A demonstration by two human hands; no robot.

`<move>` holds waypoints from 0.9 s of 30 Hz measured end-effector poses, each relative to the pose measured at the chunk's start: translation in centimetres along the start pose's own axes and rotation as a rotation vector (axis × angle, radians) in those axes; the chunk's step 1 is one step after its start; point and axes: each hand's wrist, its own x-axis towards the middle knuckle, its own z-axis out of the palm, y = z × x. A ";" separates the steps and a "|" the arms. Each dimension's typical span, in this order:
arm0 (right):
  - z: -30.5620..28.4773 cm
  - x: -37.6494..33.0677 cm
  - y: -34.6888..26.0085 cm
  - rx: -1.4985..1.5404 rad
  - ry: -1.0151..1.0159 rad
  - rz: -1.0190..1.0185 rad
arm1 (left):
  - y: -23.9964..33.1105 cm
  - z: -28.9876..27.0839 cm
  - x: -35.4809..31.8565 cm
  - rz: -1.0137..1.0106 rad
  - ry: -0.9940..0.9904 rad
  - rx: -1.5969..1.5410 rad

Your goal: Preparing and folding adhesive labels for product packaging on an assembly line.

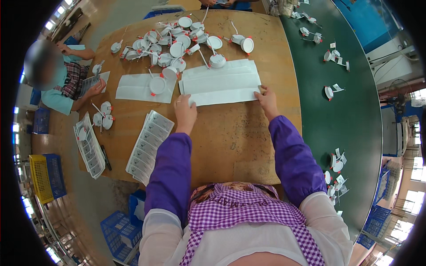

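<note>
A stack of long white sheets (220, 83) lies across the middle of the wooden table (230, 142). My left hand (185, 111) presses on its near left corner. My right hand (267, 99) pinches its near right corner between thumb and fingers. Both arms wear purple sleeves. Behind the stack sits a heap of round white lamp fittings (177, 40) with wires and red clips. One such fitting (157, 85) rests on a second white sheet (142, 88) to the left.
A fanned stack of printed label sheets (148, 144) lies by my left elbow. At the left, another person's hands work on a label sheet (93, 82). A green conveyor belt (346, 119) carrying lamp fittings runs along the right. Blue crates (120, 230) stand on the floor.
</note>
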 end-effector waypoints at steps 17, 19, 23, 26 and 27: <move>9.8 13.6 -8.4 -1.194 -0.511 -0.331 | 1.9 4.3 1.2 0.555 -0.216 0.218; 10.2 13.0 -8.0 -1.343 -0.579 -0.357 | 1.5 4.3 1.0 0.563 -0.204 0.197; 10.4 11.0 -6.0 -1.214 -0.543 -0.481 | 0.8 4.2 1.0 0.585 -0.173 0.173; 8.7 12.0 -6.2 -1.209 -0.417 -0.530 | 1.5 4.8 1.1 0.624 -0.156 0.192; 8.8 12.5 -7.3 -1.217 -0.472 -0.452 | 1.4 5.0 1.4 0.620 -0.154 0.163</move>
